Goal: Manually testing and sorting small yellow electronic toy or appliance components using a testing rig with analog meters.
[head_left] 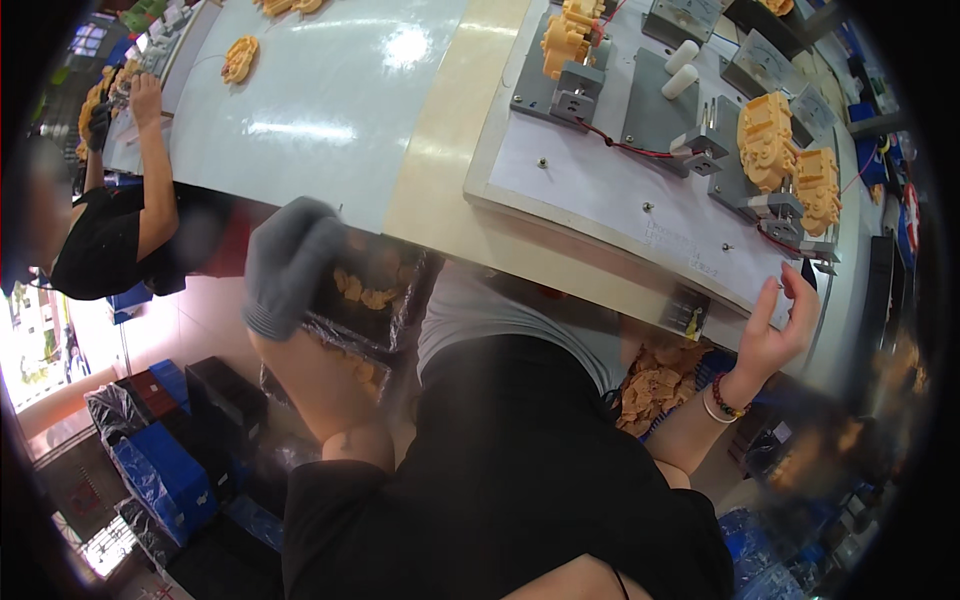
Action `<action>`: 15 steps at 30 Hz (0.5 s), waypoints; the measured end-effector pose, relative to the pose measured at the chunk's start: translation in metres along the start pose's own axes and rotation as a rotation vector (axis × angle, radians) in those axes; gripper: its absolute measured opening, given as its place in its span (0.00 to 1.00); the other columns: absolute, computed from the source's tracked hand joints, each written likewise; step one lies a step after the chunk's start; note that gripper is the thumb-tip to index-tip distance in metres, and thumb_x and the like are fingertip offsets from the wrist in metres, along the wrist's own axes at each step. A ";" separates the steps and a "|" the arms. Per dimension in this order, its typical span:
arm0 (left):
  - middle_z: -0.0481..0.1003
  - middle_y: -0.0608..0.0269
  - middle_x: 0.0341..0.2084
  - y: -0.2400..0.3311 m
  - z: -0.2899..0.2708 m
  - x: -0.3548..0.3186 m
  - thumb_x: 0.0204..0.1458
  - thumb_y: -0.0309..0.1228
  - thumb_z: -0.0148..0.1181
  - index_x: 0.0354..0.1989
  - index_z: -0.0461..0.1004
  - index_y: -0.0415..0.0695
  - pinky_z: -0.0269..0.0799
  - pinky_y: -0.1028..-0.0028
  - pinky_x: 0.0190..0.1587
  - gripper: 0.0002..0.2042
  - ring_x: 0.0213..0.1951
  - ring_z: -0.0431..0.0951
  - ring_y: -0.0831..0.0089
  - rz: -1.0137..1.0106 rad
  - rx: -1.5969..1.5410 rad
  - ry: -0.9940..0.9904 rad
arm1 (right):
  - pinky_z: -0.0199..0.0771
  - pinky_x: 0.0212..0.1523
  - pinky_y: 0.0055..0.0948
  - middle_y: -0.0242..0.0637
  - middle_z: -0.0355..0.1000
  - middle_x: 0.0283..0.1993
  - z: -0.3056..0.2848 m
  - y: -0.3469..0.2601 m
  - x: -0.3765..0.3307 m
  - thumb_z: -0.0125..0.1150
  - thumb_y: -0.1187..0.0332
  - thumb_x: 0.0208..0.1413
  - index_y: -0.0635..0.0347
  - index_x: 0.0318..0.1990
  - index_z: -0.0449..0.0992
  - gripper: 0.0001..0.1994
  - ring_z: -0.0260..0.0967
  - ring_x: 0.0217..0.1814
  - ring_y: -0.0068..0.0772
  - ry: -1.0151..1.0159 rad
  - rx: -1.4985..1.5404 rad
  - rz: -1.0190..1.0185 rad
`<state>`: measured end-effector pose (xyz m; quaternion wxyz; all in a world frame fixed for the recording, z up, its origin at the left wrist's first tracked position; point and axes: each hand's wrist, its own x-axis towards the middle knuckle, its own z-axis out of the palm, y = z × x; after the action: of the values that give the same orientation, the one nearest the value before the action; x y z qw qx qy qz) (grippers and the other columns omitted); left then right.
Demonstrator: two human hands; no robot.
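Head view: left hand point(290, 262) in a grey knitted glove, fingers together, blurred, reaches over a dark plastic-lined bin of yellow moulded plastic parts point(365, 290) under the counter point(440, 170); bare right hand point(778, 330) open, empty, by the counter's near edge; blind reaching could spill parts.

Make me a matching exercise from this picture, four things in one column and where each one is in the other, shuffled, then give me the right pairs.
Things:
1. left hand in a grey glove
2. right hand, bare, with bead bracelet
3. white cylinders
4. yellow-orange moulded part

Places:
A. lying alone on the pale conveyor belt, upper left
B. at the front edge of the white fixture board, fingers spread
C. on a grey plate near the top of the fixture board
D. over a dark bin of orange parts below the table edge

Pairs: 1-D, 2-B, 3-C, 4-A
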<state>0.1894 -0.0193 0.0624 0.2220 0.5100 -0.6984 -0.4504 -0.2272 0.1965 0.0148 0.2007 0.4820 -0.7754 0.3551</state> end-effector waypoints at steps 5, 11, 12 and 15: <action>0.69 0.63 0.17 0.065 0.089 0.036 0.37 0.24 0.67 0.19 0.71 0.44 0.65 0.68 0.27 0.08 0.22 0.70 0.63 0.811 0.074 0.058 | 0.68 0.38 0.32 0.37 0.70 0.34 0.008 0.012 0.004 0.63 0.74 0.49 0.61 0.35 0.75 0.05 0.67 0.37 0.39 -0.145 -0.109 0.010; 0.72 0.59 0.25 0.054 0.175 0.081 0.44 0.33 0.64 0.24 0.71 0.47 0.69 0.62 0.34 0.07 0.34 0.74 0.58 0.934 0.275 0.196 | 0.62 0.26 0.25 0.34 0.68 0.29 0.004 0.059 -0.020 0.62 0.74 0.53 0.62 0.33 0.75 0.03 0.63 0.26 0.28 0.024 -0.066 0.100; 0.70 0.62 0.21 0.058 0.179 0.078 0.42 0.30 0.66 0.23 0.73 0.46 0.66 0.63 0.33 0.07 0.29 0.72 0.59 0.939 0.246 0.272 | 0.60 0.25 0.23 0.33 0.68 0.27 0.004 0.061 -0.022 0.61 0.74 0.54 0.62 0.33 0.75 0.03 0.61 0.24 0.25 0.060 -0.066 0.076; 0.71 0.63 0.21 0.055 0.183 0.077 0.41 0.32 0.67 0.23 0.74 0.47 0.68 0.65 0.33 0.07 0.29 0.73 0.62 0.916 0.302 0.213 | 0.58 0.24 0.21 0.29 0.67 0.27 0.009 0.060 -0.024 0.62 0.74 0.54 0.63 0.33 0.76 0.02 0.57 0.24 0.20 0.212 -0.095 0.022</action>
<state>-0.0090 -0.0116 0.0067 0.3910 0.2202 -0.8818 -0.1453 -0.2699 0.2213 -0.0284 0.3004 0.4229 -0.7711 0.3692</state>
